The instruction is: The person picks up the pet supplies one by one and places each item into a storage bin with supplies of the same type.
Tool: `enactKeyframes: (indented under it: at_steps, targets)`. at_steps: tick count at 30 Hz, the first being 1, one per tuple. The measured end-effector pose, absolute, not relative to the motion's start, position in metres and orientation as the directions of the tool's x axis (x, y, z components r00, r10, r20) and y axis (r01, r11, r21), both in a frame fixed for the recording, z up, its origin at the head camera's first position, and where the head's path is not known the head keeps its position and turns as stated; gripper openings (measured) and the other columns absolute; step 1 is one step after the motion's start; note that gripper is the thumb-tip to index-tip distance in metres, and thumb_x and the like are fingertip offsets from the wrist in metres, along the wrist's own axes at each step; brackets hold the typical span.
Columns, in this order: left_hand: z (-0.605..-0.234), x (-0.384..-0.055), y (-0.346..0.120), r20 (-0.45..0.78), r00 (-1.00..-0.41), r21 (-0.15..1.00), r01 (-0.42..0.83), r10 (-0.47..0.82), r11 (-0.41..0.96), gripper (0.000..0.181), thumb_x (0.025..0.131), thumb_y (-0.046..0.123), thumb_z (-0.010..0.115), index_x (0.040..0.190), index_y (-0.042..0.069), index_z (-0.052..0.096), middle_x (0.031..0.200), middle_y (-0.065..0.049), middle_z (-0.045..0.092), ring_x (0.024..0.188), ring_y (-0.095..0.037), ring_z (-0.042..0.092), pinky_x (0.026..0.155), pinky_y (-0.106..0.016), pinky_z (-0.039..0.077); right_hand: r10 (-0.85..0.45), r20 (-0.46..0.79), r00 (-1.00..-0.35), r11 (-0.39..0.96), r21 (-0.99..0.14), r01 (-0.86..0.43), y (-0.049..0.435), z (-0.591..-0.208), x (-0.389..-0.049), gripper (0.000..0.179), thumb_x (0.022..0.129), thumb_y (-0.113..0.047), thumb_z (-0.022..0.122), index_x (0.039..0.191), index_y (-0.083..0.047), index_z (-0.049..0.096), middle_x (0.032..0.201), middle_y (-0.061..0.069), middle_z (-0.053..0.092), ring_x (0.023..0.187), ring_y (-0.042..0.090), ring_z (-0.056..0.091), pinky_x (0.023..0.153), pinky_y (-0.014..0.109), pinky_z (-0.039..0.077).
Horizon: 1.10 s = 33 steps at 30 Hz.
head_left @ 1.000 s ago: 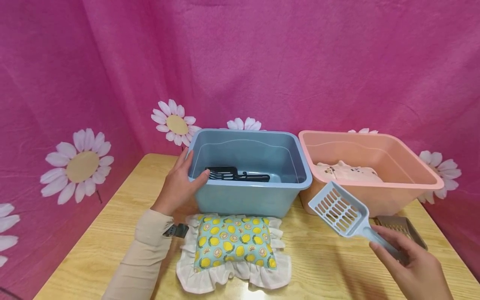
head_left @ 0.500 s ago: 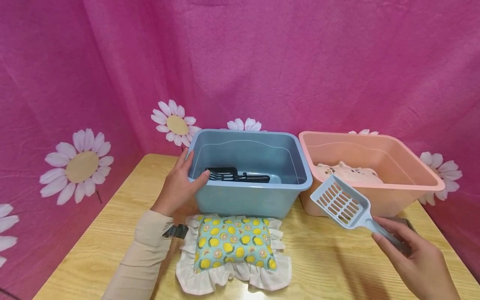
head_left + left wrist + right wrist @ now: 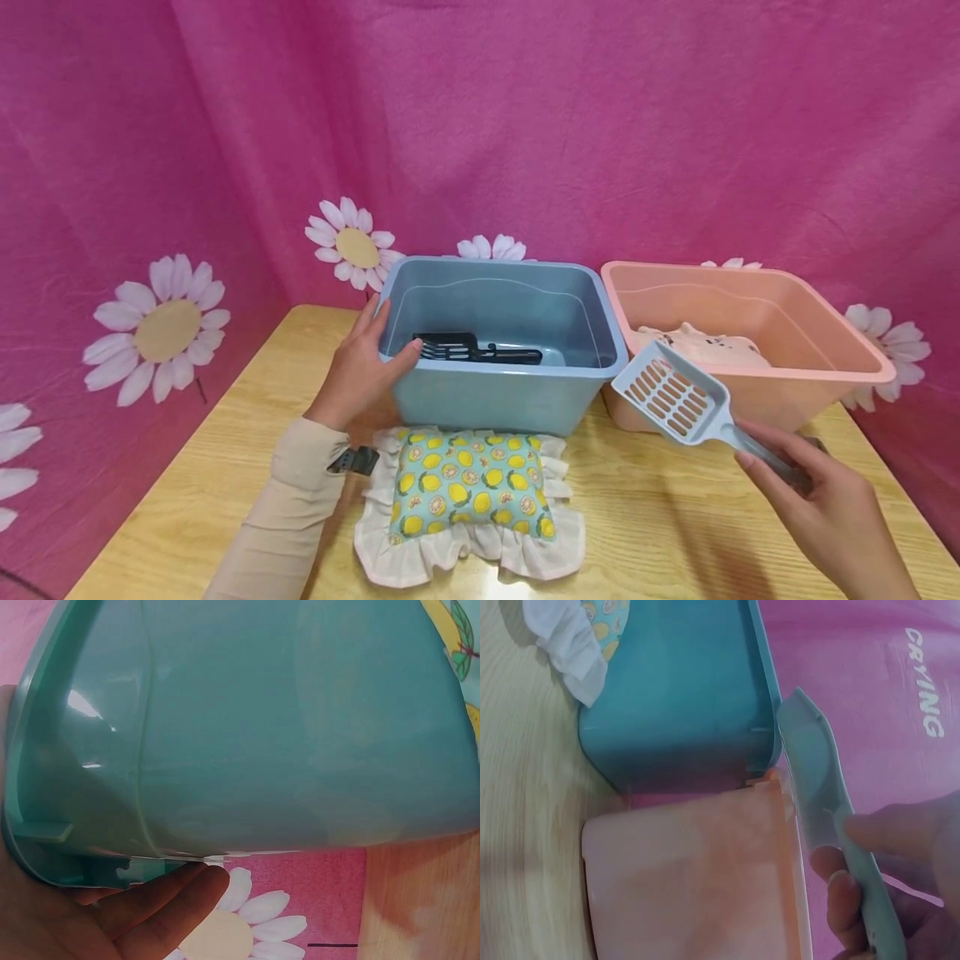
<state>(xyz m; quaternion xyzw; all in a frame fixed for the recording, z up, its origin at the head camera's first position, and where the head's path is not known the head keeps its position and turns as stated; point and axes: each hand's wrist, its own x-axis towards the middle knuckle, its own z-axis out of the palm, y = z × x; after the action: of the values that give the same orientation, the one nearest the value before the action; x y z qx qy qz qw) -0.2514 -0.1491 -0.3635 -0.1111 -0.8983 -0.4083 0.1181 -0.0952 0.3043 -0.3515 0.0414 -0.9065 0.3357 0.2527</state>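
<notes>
My right hand (image 3: pixel 832 500) grips the grey handle of a light blue slotted litter scoop (image 3: pixel 675 393). Its tilted head is raised in front of the two bins, overlapping the pink bin's front wall in the head view. In the right wrist view the scoop (image 3: pixel 814 761) is seen side-on, thumb and fingers around its handle. My left hand (image 3: pixel 363 367) holds the left rim of a blue plastic bin (image 3: pixel 495 400), thumb over the front corner. The left wrist view shows its fingers (image 3: pixel 180 907) along the bin's outer wall. Inside lies a black slotted scoop (image 3: pixel 476 350).
A pink bin (image 3: pixel 750 400) stands right beside the blue one, a pale patterned soft item (image 3: pixel 705 346) inside. The lemon-print cushion (image 3: pixel 465 487) with white ruffles lies in front on the wooden table (image 3: pixel 637 533). A dark scoop is mostly hidden behind my right hand.
My right hand has lifted the light blue scoop slightly and shifted it a little left. More of the dark scoop on the table is covered now. The left hand stays on the bin's rim.
</notes>
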Motion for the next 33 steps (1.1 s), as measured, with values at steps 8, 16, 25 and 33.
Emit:
enactKeyframes:
  at_steps: [8, 16, 25, 33]
  targets:
    - [-0.364, -0.251, -0.149, 0.302, -0.947, 0.703, 0.296, 0.106, 0.646, 0.086, 0.087, 0.054, 0.059, 0.154, 0.012, 0.024, 0.161, -0.002, 0.013, 0.135, -0.038, 0.035, 0.089, -0.055, 0.050, 0.057, 0.566, -0.822, 0.789, -0.530, -0.311, 0.299, -0.347, -0.104, 0.038, 0.079, -0.002, 0.078, 0.115, -0.014, 0.072, 0.092, -0.018, 0.062, 0.072, -0.008, 0.049, 0.059, 0.005, 0.040]
    - [-0.366, -0.251, -0.150, 0.299, -0.949, 0.709, 0.293, 0.103, 0.641, 0.087, 0.087, 0.055, 0.059, 0.154, 0.013, 0.023, 0.161, -0.002, 0.013, 0.135, -0.038, 0.035, 0.088, -0.055, 0.050, -0.005, 0.573, -0.820, 0.792, -0.498, -0.353, 0.294, -0.336, -0.115, 0.040, 0.078, -0.005, 0.079, 0.116, -0.017, 0.071, 0.099, -0.013, 0.064, 0.077, -0.003, 0.051, 0.067, 0.004, 0.039]
    - [-0.365, -0.251, -0.152, 0.297, -0.949, 0.714, 0.291, 0.101, 0.637, 0.087, 0.087, 0.055, 0.059, 0.154, 0.012, 0.024, 0.161, -0.003, 0.013, 0.135, -0.039, 0.035, 0.088, -0.055, 0.050, -0.083, 0.550, -0.831, 0.770, -0.494, -0.404, 0.285, -0.329, -0.129, 0.043, 0.079, -0.003, 0.077, 0.119, -0.017, 0.069, 0.105, -0.008, 0.064, 0.088, -0.001, 0.052, 0.070, 0.005, 0.039]
    - [-0.364, -0.252, -0.151, 0.289, -0.952, 0.707, 0.283, 0.101, 0.648, 0.087, 0.087, 0.056, 0.058, 0.154, 0.012, 0.024, 0.161, -0.001, 0.012, 0.136, -0.038, 0.034, 0.089, -0.056, 0.049, -0.141, 0.542, -0.828, 0.727, -0.511, -0.458, 0.277, -0.322, -0.147, 0.043, 0.078, 0.001, 0.076, 0.118, -0.013, 0.069, 0.096, -0.003, 0.063, 0.074, 0.005, 0.048, 0.056, 0.015, 0.040]
